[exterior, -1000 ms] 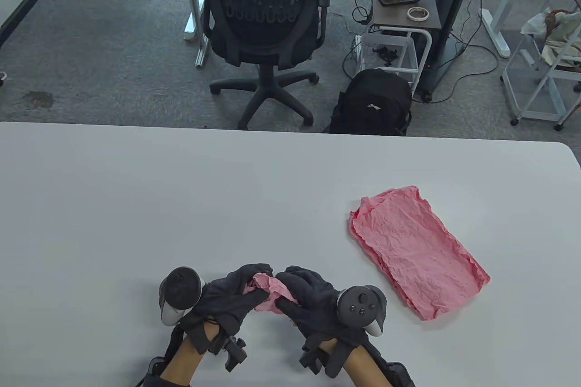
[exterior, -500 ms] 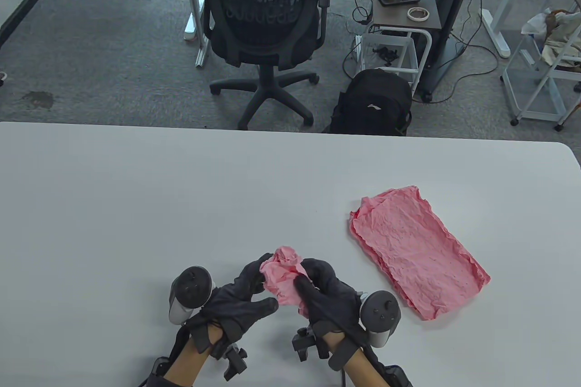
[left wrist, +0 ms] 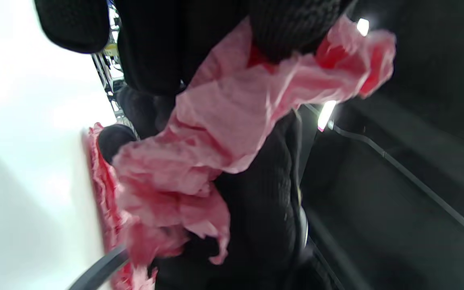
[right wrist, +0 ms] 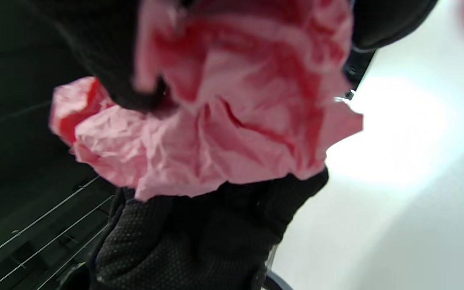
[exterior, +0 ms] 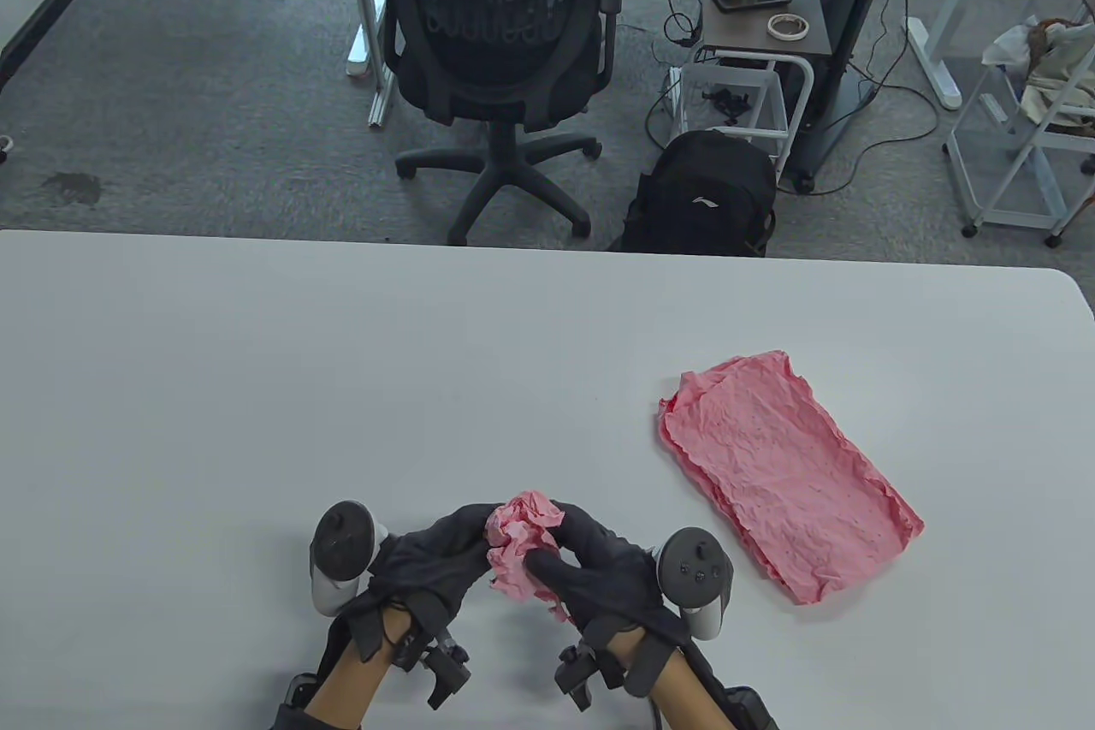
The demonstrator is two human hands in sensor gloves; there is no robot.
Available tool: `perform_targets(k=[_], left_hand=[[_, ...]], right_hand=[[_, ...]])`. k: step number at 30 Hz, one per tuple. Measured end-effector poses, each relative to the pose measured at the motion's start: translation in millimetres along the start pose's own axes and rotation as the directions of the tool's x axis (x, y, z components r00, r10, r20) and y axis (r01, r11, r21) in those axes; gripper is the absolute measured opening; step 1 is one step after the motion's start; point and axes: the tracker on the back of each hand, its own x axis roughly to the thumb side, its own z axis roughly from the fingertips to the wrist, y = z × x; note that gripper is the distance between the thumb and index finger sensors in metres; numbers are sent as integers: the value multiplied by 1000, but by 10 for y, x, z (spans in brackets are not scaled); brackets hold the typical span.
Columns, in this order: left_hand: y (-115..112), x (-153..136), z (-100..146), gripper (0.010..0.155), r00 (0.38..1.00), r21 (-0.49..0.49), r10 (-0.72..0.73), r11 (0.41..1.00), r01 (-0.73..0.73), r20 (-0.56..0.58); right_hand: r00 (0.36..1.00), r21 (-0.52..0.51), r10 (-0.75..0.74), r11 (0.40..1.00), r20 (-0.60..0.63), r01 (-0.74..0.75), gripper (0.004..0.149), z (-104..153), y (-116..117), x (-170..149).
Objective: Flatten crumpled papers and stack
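Setting: office floor behind, with a black office chair point(exterior: 496, 62) and a backpack point(exterior: 701, 195) beyond the far edge of a white table point(exterior: 342, 353).
Left hand point(exterior: 428, 567): fingers curled round the left side of a crumpled pink paper point(exterior: 522, 550); fingertips pinching its upper fold, as seen in the left wrist view.
Right hand point(exterior: 599, 572): fingers pinching the right side of the same wad, thumb laid across its front; touching the left-hand fingertips over the top.
Task item: wad held between both sets of fingers, apparently just clear of the table, near its front edge; lower flap hanging loose below the fingertips.
Change: half a second ago the wad stood higher and more exposed above the fingers, hands slightly further apart; now drawn back and lower, fingers closed in around it. A second ago mostly buried between the hands.
Meaning: judged as regripping to find edges; unfolding begun, flattening not yet done.
Flattened pile point(exterior: 787, 473): pink sheets lying flat, well right of the right-hand fingers, untouched.
Edges: pile borders ragged and wrinkled; wad edges still folded in, only partly traceable.
Room: bare tabletop ahead of and left of the fingers; likely enough for spreading the sheet before moving it right onto the pile.
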Motion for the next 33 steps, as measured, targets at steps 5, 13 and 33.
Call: perform_targets(k=[5,13,33], left_hand=[[96,-4,79,56,966,191,-200,954,230,-163],[-195,25,-22,95,998,-76,-58,996,57,-17],[333,-130,170,52,971,248,-102,956,156,-217]], right_hand=[[995,-254,95,962,-19,-97,43,43,-155,11],[957,-145,258,960,134,-238,42,45,-15,160],[963,-109,-269,956,32,271,48,-9,-292,-54]])
